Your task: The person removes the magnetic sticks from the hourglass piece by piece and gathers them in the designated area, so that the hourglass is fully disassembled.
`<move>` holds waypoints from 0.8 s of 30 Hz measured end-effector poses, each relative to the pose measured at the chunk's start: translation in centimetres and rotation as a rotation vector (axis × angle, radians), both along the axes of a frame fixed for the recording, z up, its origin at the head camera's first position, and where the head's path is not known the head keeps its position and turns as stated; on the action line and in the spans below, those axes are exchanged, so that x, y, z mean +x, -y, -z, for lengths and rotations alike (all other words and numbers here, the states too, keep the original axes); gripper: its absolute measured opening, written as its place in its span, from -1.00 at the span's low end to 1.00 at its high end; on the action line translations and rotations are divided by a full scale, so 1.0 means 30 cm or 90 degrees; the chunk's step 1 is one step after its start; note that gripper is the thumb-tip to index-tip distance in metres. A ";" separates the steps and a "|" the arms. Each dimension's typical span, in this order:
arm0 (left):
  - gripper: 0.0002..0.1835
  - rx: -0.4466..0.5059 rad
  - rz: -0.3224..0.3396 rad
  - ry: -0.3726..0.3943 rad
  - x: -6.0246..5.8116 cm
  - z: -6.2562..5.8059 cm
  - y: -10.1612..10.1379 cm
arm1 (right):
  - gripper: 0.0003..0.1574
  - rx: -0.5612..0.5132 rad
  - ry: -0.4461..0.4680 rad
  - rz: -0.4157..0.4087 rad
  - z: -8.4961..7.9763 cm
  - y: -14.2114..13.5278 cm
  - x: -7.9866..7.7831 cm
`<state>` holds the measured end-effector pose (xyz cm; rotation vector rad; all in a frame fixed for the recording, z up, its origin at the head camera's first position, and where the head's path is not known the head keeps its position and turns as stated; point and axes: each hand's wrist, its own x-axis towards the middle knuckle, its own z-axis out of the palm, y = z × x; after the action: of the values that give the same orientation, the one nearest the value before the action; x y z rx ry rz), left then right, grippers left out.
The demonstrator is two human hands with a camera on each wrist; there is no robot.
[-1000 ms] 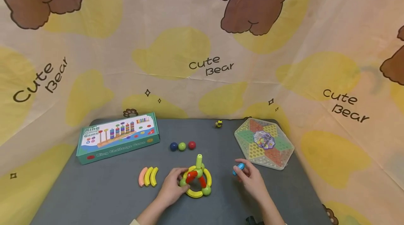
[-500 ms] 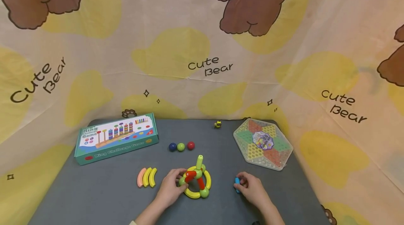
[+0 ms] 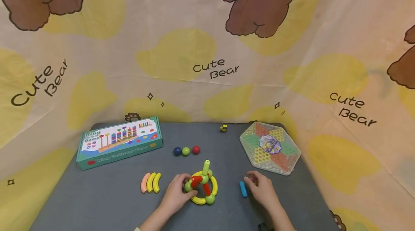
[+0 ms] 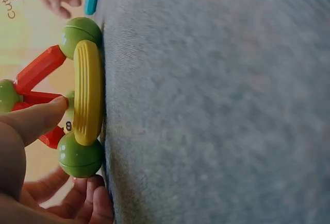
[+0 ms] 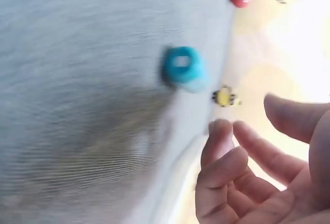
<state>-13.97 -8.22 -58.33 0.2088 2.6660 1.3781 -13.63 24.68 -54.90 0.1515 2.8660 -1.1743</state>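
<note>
A stick-and-ball toy structure (image 3: 205, 179) stands on the dark table, with a ring of yellow curved pieces, green balls, red sticks and a light green stick upright on top. My left hand (image 3: 176, 191) holds it by its left side. In the left wrist view the thumb lies by the red sticks (image 4: 40, 69) and the other fingers are at a green ball (image 4: 81, 154). To the right lies a short blue stick (image 3: 243, 189), apart from the structure. My right hand (image 3: 264, 189) hovers just right of that stick, holding nothing, its fingers loosely bent.
Blue (image 3: 177, 151), green (image 3: 186, 151) and red balls (image 3: 196, 150) sit behind the structure. Pink (image 3: 145, 182) and yellow curved pieces (image 3: 156, 182) lie left. Farther back are a ring game box (image 3: 120, 144), a small bee figure (image 3: 223, 127) and a hexagonal Chinese checkers board (image 3: 270, 148).
My right hand has brought the blue stick down to the table, let go of it and drawn slightly away to the right. My left hand keeps its hold on the structure.
</note>
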 end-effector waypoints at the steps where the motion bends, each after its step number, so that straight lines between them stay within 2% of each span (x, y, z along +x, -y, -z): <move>1: -0.47 0.000 0.005 0.000 0.001 0.000 -0.001 | -0.65 -0.004 -0.007 0.007 -0.012 0.003 0.000; 6: -0.54 0.009 0.016 -0.002 -0.002 0.006 -0.003 | -0.69 -0.044 -0.054 0.008 -0.080 0.042 0.006; 11: -0.60 0.016 -0.011 -0.002 -0.001 0.008 -0.007 | -0.77 -0.086 -0.078 -0.016 -0.140 0.094 0.012; 14: -0.55 0.014 -0.034 0.012 0.012 -0.001 -0.019 | -0.77 -0.111 -0.091 -0.025 -0.162 0.126 0.009; 19: -0.48 -0.015 -0.031 0.032 0.026 -0.005 -0.040 | -0.71 -0.160 -0.120 -0.050 -0.171 0.184 -0.005; 24: -0.50 -0.025 -0.031 0.019 0.026 -0.004 -0.043 | -0.51 -0.190 -0.127 -0.111 -0.158 0.245 -0.019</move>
<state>-13.19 -6.93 -58.20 0.1192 2.6877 1.3300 -14.18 17.33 -50.15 -0.2328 2.7433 -1.6395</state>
